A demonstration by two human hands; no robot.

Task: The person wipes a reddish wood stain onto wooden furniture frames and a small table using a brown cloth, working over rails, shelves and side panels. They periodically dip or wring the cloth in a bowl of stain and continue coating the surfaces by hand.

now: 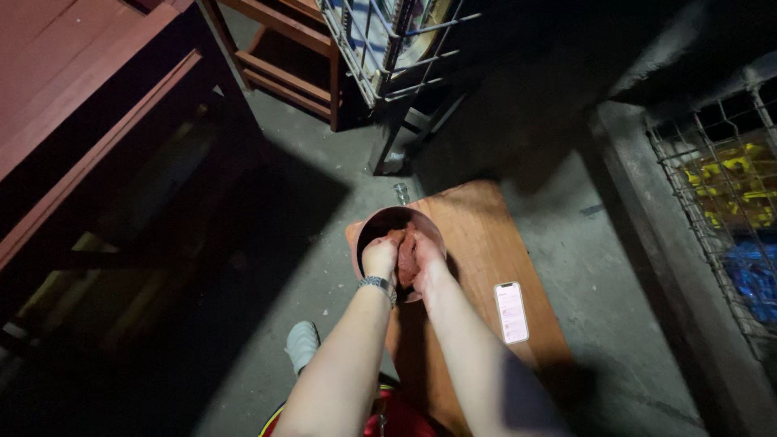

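A round reddish-brown bowl (374, 224) stands on a wooden board (486, 243) on the concrete floor. Inside it lies a lump of reddish-brown clay-like mass (406, 260). My left hand (379, 257), with a metal watch on its wrist, presses against the lump's left side. My right hand (426, 260) presses on its right side. Both hands are smeared with the mass and closed around it inside the bowl.
A phone (511, 311) with a lit screen lies on the board to the right. A small glass jar (401, 193) stands behind the bowl. Red wooden furniture (97, 89) stands at left, a wire cage (388, 48) behind, a mesh crate (728, 178) at right. My shoe (303, 344) is on the floor.
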